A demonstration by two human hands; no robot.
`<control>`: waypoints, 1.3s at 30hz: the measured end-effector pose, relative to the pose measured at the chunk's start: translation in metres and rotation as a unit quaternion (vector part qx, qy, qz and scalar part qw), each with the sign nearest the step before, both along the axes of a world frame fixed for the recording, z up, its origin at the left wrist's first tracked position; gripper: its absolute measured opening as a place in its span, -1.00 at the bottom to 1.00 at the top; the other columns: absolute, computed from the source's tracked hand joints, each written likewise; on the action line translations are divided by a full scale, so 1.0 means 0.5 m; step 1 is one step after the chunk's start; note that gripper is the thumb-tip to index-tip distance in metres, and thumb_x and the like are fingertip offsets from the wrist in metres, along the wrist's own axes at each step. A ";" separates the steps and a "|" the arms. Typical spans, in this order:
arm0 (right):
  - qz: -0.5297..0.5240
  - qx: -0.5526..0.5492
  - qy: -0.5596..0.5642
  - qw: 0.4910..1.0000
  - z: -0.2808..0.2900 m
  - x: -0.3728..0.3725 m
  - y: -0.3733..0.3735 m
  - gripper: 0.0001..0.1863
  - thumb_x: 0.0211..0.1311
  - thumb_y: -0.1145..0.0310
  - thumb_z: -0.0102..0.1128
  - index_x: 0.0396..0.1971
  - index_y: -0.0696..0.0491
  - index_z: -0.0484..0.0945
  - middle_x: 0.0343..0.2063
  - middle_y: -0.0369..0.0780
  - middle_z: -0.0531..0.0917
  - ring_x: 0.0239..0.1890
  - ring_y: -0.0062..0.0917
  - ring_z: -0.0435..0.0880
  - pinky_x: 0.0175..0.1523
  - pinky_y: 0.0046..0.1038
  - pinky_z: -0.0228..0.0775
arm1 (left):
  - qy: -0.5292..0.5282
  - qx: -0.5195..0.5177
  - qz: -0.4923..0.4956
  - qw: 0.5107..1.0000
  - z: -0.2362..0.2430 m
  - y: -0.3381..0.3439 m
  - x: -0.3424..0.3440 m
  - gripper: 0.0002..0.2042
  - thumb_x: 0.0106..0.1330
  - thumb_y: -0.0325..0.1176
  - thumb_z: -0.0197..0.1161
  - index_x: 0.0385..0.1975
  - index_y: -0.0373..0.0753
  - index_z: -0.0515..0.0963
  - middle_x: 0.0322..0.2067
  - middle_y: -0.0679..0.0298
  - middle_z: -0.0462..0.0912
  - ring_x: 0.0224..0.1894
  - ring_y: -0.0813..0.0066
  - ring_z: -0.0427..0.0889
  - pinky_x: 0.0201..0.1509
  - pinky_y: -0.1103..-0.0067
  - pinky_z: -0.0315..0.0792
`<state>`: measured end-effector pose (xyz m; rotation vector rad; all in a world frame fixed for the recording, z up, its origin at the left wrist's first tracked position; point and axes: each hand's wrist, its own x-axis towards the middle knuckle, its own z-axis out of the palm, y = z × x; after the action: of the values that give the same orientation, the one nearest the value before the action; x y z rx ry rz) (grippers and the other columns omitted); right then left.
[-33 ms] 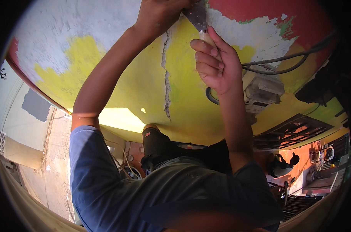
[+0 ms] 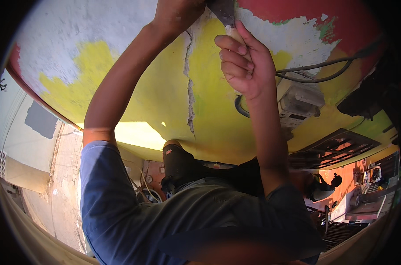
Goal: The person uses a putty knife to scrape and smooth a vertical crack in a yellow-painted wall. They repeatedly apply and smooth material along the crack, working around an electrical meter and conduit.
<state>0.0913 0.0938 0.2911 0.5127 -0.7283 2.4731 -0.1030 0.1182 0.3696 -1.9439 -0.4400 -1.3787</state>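
Note:
My right hand is closed round the pale handle of a putty knife, its thumb laid along the handle. The wide grey blade points up and left, toward my left hand, which is raised at the top edge beside the blade. The left fingers are mostly cut off by the picture's edge, so what they hold, if anything, is hidden. Behind both hands rises a wall with patchy yellow, whitish and red paint. A long jagged crack runs down it between my forearms.
Right of my right forearm, a meter box is fixed to the wall, with dark cables looping above it. Beyond is a dark grille. Another person is at the far right. Paved ground lies at left.
My right hand and the putty knife have moved slightly up and left. My left hand has also risen a little, so less of its fingers shows.

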 end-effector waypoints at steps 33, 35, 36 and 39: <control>-0.019 0.017 0.018 1.000 0.086 -0.021 0.004 -0.58 0.67 0.19 -0.12 -0.52 -0.01 0.32 -0.49 -0.36 0.33 -0.67 -0.74 0.20 -0.70 -0.66 0.00 | 0.000 0.023 0.015 1.000 0.100 -0.010 -0.015 -0.84 0.06 -0.68 0.35 -0.49 -0.25 0.55 -0.44 0.21 0.73 -0.42 0.27 0.78 -0.39 0.47 0.64; 0.013 0.041 0.026 0.999 0.093 -0.021 0.007 -0.57 0.67 0.19 -0.12 -0.53 -0.01 0.32 -0.48 -0.35 0.33 -0.67 -0.74 0.20 -0.69 -0.67 0.00 | 0.021 0.028 0.012 0.999 0.108 -0.010 -0.016 -0.84 0.06 -0.67 0.36 -0.49 -0.26 0.54 -0.44 0.20 0.73 -0.43 0.25 0.77 -0.41 0.48 0.62; 0.041 0.071 0.033 0.996 0.096 -0.022 0.009 -0.57 0.67 0.19 -0.12 -0.53 -0.01 0.31 -0.48 -0.35 0.33 -0.67 -0.74 0.19 -0.69 -0.67 0.01 | 0.033 0.031 0.011 0.999 0.112 -0.010 -0.017 -0.84 0.06 -0.67 0.37 -0.48 -0.26 0.54 -0.44 0.20 0.73 -0.43 0.25 0.77 -0.42 0.48 0.61; 0.009 0.041 0.039 0.998 0.108 -0.026 0.012 -0.58 0.66 0.20 -0.10 -0.52 0.00 0.32 -0.48 -0.35 0.33 -0.67 -0.75 0.20 -0.69 -0.68 0.01 | 0.027 0.049 0.003 0.998 0.126 -0.008 -0.018 -0.84 0.07 -0.67 0.35 -0.50 -0.26 0.53 -0.46 0.19 0.71 -0.44 0.20 0.75 -0.41 0.45 0.61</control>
<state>0.0780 0.0997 0.3451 0.6451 -0.7992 2.4335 -0.1118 0.1141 0.4328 -1.8932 -0.3458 -1.3158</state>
